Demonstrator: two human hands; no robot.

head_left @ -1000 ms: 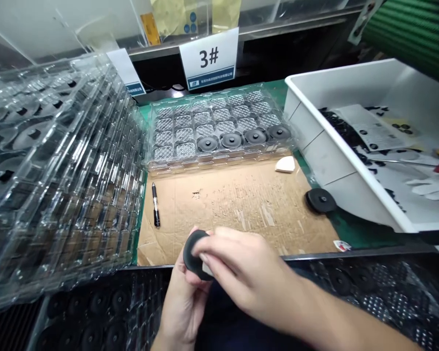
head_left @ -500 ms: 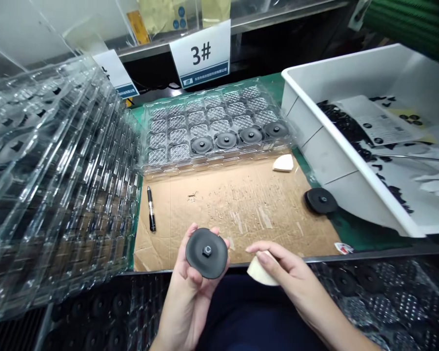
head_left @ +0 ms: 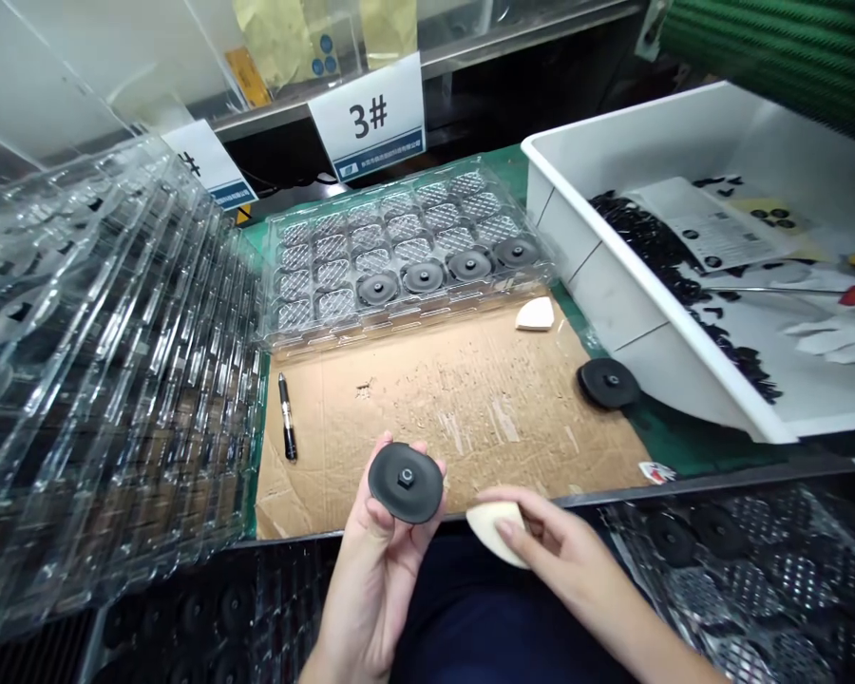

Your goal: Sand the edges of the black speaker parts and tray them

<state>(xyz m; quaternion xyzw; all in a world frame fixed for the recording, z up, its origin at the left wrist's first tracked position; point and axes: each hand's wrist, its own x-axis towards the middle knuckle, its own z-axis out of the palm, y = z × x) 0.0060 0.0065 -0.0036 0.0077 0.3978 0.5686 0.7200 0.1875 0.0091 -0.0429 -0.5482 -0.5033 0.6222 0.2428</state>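
Observation:
My left hand [head_left: 379,560] holds a black rounded disc [head_left: 419,496] by its edge, its small raised centre hub facing up at me. Pinched in my right hand [head_left: 552,541] is a cream wedge-shaped sponge [head_left: 497,530], a short way right of the disc and apart from it. Both hands are at the front edge of the cardboard sheet [head_left: 413,408]. A second white wedge sponge [head_left: 535,313] lies on the cardboard's far right. More black discs [head_left: 608,382], apparently stacked, rest at the right edge. Beyond, a clear blister tray [head_left: 332,249] has several discs in its nearest row.
Tall stacked clear trays [head_left: 114,380] rise on the left. A pen [head_left: 286,418] lies beside them on the cardboard. At right stands a white bin [head_left: 655,328] with small black pieces, papers, a glove and a red-handled tool. Another tray [head_left: 712,579] sits low at right.
The sponge in my right hand has turned and come slightly closer to the disc. The disc in my left hand is tilted a little differently. The whole view has shifted slightly.

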